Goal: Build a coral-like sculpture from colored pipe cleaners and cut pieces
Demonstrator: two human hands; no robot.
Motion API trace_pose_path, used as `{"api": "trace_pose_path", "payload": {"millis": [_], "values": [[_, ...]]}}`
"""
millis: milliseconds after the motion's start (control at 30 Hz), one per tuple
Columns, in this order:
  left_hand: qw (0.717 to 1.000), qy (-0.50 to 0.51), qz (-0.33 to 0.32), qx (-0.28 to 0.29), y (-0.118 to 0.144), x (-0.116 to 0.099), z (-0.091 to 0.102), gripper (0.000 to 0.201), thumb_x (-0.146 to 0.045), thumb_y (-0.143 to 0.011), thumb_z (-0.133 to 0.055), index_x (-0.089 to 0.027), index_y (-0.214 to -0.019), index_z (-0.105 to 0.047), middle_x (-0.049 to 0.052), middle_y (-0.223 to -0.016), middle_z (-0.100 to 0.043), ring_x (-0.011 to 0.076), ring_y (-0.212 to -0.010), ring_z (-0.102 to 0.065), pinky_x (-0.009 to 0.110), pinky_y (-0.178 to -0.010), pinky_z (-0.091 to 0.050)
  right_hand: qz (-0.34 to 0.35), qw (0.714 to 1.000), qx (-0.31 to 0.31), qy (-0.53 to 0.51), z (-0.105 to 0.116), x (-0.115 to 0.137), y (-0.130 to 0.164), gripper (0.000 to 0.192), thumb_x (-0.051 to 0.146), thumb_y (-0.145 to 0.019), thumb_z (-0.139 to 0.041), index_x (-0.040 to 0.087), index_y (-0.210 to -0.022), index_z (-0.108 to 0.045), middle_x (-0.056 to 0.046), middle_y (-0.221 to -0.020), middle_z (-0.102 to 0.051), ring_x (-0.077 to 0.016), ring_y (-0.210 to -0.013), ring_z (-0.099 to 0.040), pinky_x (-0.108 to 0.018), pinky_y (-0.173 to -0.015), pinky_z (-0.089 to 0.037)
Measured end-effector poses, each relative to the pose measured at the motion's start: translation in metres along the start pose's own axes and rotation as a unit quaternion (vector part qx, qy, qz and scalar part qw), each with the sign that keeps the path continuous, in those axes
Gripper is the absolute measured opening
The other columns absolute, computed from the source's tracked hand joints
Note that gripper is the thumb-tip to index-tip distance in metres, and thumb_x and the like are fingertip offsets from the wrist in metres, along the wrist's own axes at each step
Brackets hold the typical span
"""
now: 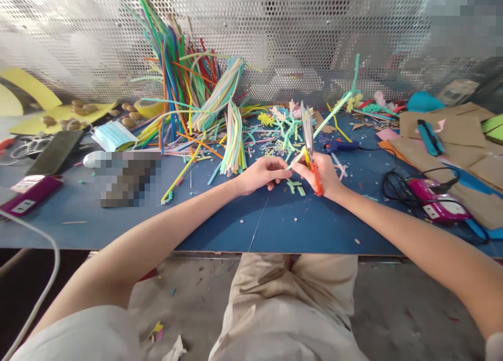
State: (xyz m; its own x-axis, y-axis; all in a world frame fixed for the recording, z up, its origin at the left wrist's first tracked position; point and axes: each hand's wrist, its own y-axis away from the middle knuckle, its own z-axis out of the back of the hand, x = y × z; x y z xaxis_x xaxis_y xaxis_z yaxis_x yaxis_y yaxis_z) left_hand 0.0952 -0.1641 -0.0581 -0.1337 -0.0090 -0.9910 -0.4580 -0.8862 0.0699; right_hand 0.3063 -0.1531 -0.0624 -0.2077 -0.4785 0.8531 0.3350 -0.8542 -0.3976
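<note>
My right hand (328,176) is closed around scissors (307,128) with orange handles, their blades pointing up. A long pale-green pipe cleaner (334,110) slants from between my hands up to the right, and my right thumb and finger appear to touch it too. Close by on the left, my left hand (264,175) pinches the lower end of this pipe cleaner in its fingertips. Short cut green pieces (295,187) lie on the table just below my hands. Behind them sits a cluster of twisted green, yellow and pink pipe cleaner shapes (286,122).
Bundles of coloured pipe cleaners (234,141) stand at the back against a perforated metal screen (298,31). A glue gun (340,145), a cable, a magenta power strip (438,201) and cardboard (444,128) lie right. Leftward are a face mask (113,135) and another magenta power strip (29,194).
</note>
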Motion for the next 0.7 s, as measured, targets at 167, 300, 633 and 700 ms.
{"api": "trace_pose_path", "payload": {"millis": [167, 300, 633, 700], "values": [[0.992, -0.108, -0.058, -0.027, 0.001, 0.005, 0.001, 0.03, -0.041, -0.089, -0.078, -0.017, -0.099, -0.064, 0.001, -0.085, -0.064, 0.0067, -0.06, -0.053, 0.02, -0.05, -0.045, 0.002, 1.0, -0.027, 0.0, 0.002, -0.004, -0.003, 0.03, 0.047, -0.084, -0.077, 0.021, -0.072, -0.067, 0.002, -0.061, -0.059, -0.0148, -0.056, -0.052, -0.031, -0.058, -0.042], [0.915, -0.342, -0.212, -0.015, 0.003, 0.011, 0.005, 0.019, -0.028, -0.096, -0.064, -0.017, -0.109, -0.072, 0.007, -0.109, -0.064, 0.0087, -0.07, -0.058, 0.028, -0.073, -0.054, -0.041, 0.994, -0.033, -0.095, 0.004, -0.013, -0.007, 0.031, 0.045, -0.087, -0.075, 0.02, -0.07, -0.067, 0.003, -0.054, -0.055, -0.0128, -0.05, -0.049, -0.03, -0.054, -0.039], [0.895, -0.383, -0.224, -0.037, -0.001, 0.015, 0.004, 0.017, -0.027, -0.102, -0.054, -0.016, -0.098, -0.066, 0.008, -0.103, -0.068, 0.0149, -0.084, -0.062, 0.029, -0.081, -0.051, -0.113, 0.951, -0.054, -0.282, 0.005, -0.031, -0.017, 0.041, 0.043, -0.081, -0.08, 0.023, -0.063, -0.049, 0.006, -0.049, -0.043, -0.0091, -0.044, -0.037, -0.028, -0.047, -0.032], [0.925, -0.325, -0.187, -0.056, -0.003, 0.014, 0.004, 0.015, -0.028, -0.102, -0.055, -0.016, -0.099, -0.064, 0.006, -0.097, -0.072, 0.0123, -0.073, -0.059, 0.027, -0.074, -0.049, -0.106, 0.95, -0.04, -0.292, 0.005, -0.029, -0.017, 0.046, 0.043, -0.081, -0.08, 0.024, -0.06, -0.043, 0.007, -0.046, -0.037, -0.0086, -0.043, -0.032, -0.028, -0.047, -0.028]]}}
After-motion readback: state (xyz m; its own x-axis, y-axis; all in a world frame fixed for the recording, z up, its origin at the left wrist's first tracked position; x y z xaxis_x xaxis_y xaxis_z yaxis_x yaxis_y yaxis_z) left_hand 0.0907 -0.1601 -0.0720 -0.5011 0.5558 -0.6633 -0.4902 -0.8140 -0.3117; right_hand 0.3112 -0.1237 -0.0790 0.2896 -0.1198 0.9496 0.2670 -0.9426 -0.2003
